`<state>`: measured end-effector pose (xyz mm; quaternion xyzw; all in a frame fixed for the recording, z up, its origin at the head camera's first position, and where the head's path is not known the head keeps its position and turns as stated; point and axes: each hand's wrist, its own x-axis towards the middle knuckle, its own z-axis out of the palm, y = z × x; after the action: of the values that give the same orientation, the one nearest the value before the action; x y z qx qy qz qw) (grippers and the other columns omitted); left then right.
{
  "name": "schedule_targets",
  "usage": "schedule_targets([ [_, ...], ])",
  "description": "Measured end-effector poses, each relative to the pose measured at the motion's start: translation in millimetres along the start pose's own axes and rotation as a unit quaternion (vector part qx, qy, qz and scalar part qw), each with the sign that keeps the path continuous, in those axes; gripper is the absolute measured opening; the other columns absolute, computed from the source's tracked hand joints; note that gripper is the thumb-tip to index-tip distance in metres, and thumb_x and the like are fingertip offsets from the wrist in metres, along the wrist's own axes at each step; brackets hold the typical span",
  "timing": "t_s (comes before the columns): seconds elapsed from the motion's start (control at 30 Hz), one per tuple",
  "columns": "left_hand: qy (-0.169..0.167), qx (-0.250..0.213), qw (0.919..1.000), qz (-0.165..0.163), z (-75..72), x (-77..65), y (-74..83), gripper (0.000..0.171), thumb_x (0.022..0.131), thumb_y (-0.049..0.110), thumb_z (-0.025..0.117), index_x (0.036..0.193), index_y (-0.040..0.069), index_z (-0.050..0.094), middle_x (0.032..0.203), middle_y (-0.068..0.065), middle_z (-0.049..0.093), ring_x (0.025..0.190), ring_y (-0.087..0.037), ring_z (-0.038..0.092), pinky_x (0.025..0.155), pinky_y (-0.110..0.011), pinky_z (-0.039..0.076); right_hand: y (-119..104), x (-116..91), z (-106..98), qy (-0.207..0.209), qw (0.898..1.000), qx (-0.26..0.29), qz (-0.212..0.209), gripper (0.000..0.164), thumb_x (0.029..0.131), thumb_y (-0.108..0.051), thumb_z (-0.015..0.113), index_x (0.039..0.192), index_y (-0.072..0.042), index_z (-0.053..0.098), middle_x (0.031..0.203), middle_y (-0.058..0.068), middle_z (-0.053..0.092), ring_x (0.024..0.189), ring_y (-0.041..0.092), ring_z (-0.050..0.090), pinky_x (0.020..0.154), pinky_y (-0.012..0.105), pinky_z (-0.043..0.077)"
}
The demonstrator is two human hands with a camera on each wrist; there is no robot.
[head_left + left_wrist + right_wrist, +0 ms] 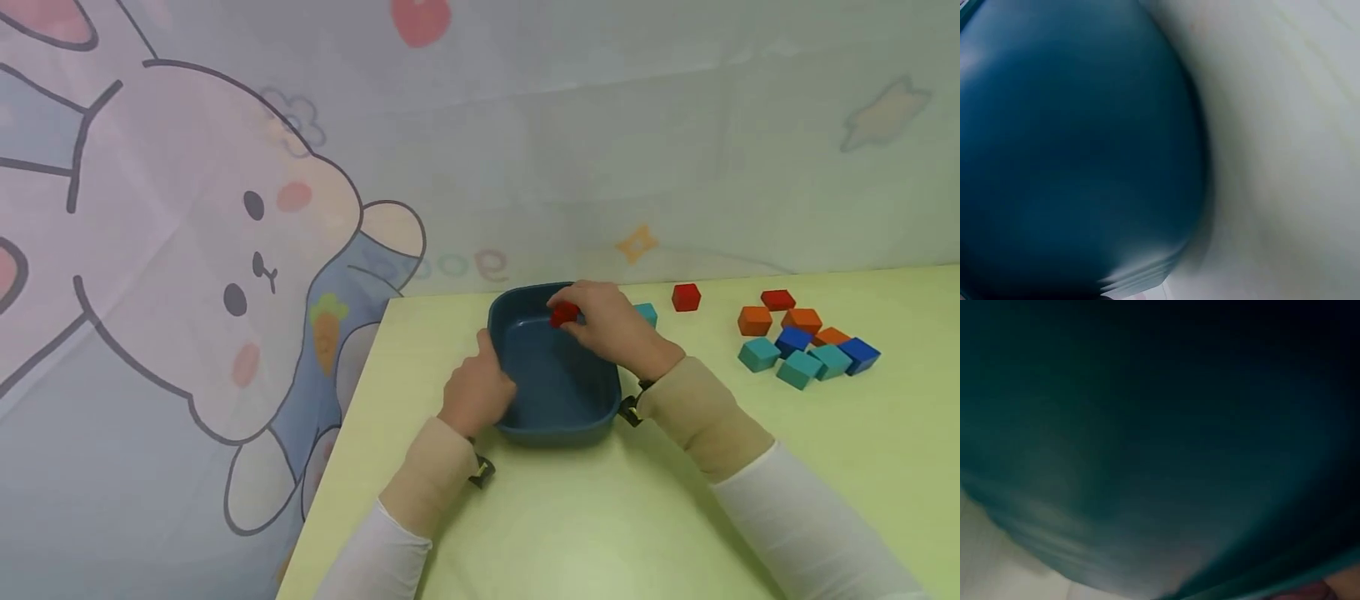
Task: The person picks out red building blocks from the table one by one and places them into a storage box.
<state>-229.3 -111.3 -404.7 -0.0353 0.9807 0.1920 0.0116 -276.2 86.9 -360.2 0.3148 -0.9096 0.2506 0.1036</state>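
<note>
Over roomy container (551,392), near rim (528,287), red block (562,315)

held red block (564,314) partly hidden, sleeves (813,512) cropped

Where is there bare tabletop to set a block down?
The table is bare between the white sleeves, nearer than the blue bin, and right of the block cluster. Crowded: that cluster, and the bin's far right corner, where the right hand holds a red block and partly hides a teal block.
</note>
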Motion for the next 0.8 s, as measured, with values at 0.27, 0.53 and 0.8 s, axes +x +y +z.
schedule_targets([
  [0.27, -0.008, 0.005, 0.9998, 0.019, 8.4, -5.5, 0.6, 0.075, 0.081, 0.015, 0.056, 0.148, 0.01, 0.022, 0.07, -0.014, 0.067, 0.051, -0.027, 0.059, 0.04, -0.037, 0.038, 20, -11, 16, -0.068, 0.995, -0.06, -0.037, 0.028, 0.08, -0.002, 0.077, 0.108, -0.002, 0.072, 0.102, 0.015, 0.073, 0.093, 0.03, 0.066, 0.081, 0.042, 0.054],
  [0.53, -0.007, 0.006, 0.9997, 0.024, 5.5, -9.2, 1.3, 0.068, 0.08, 0.014, 0.056, 0.141, 0.012, 0.026, 0.067, -0.013, 0.065, 0.049, -0.027, 0.058, 0.039, -0.037, 0.038, 34, -18, 26, -0.075, 0.995, -0.042, -0.044, 0.029, 0.078, -0.009, 0.08, 0.107, -0.006, 0.074, 0.102, 0.012, 0.075, 0.091, 0.027, 0.068, 0.078, 0.041, 0.055],
  [0.8, -0.001, -0.003, 0.9997, 0.025, 0.0, -2.5, 2.4, 0.069, 0.083, 0.016, 0.053, 0.146, 0.011, 0.023, 0.068, -0.014, 0.065, 0.05, -0.027, 0.058, 0.039, -0.036, 0.037, 38, -10, 29, -0.061, 0.997, -0.039, -0.033, 0.026, 0.078, -0.007, 0.08, 0.104, -0.006, 0.076, 0.102, 0.013, 0.076, 0.092, 0.029, 0.067, 0.079, 0.042, 0.055],
])
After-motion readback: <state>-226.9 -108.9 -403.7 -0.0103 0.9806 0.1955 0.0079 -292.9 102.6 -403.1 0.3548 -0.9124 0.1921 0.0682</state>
